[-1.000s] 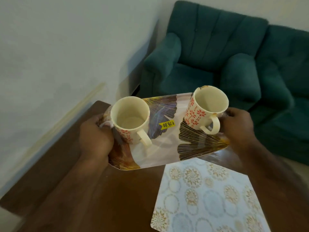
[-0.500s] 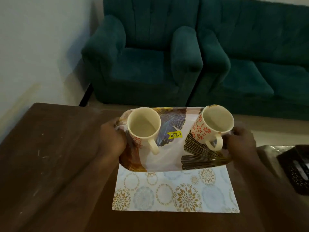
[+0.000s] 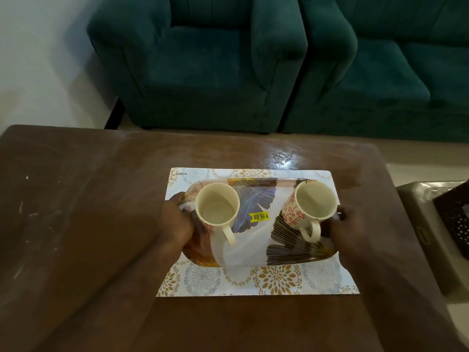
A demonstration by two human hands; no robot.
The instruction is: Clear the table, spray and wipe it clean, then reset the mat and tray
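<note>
At the centre of the frame, the left hand (image 3: 176,222) grips the left end of a leaf-patterned tray (image 3: 251,246), and the right hand (image 3: 341,228) grips its right end. Two empty mugs (image 3: 217,208) stand on the tray. The tray sits over a patterned mat (image 3: 256,278) on the brown table (image 3: 76,224), which shows a damp sheen and faint streaks. This looks like the closing reset: mat laid, tray arriving, only letting go remains.
</note>
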